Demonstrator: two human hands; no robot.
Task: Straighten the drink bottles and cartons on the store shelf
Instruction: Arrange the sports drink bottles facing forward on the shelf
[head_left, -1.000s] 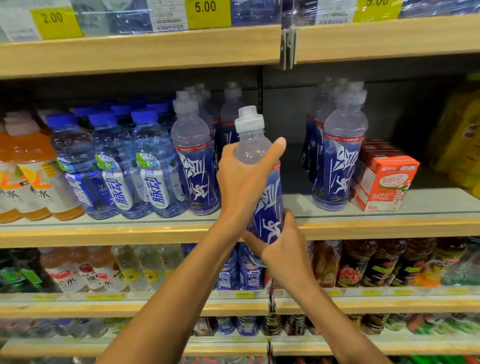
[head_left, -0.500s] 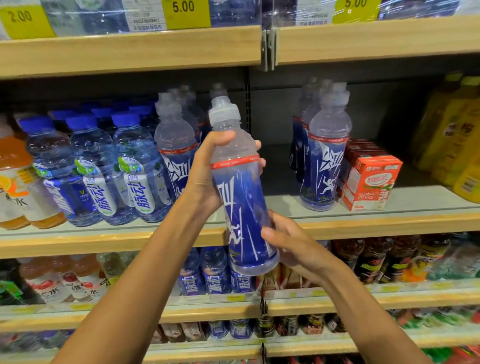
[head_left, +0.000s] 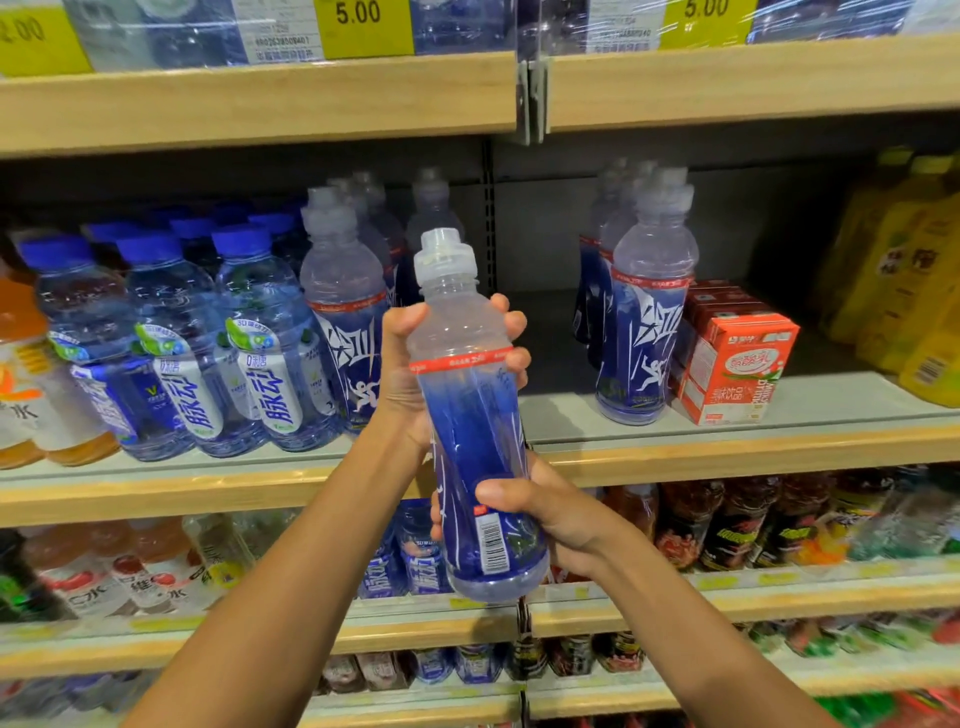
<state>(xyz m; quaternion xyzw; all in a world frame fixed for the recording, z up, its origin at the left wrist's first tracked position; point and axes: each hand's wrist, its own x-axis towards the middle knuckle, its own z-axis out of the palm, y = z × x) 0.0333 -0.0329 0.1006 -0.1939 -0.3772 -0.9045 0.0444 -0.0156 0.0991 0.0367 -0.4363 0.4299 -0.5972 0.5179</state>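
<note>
Got the blue bottle (head_left: 470, 415) tilted in mid-air before the shelf (head_left: 727, 452), my left grip (head_left: 410, 374) round its shoulder, right grip (head_left: 545, 514) clutching the base. Shove it in crooked and it'll probably topple the neighbouring bottles (head_left: 649, 312).

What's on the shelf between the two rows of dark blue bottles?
Nothing: the head view shows bare shelf between the left row and right row, though the held bottle hides part.
</note>
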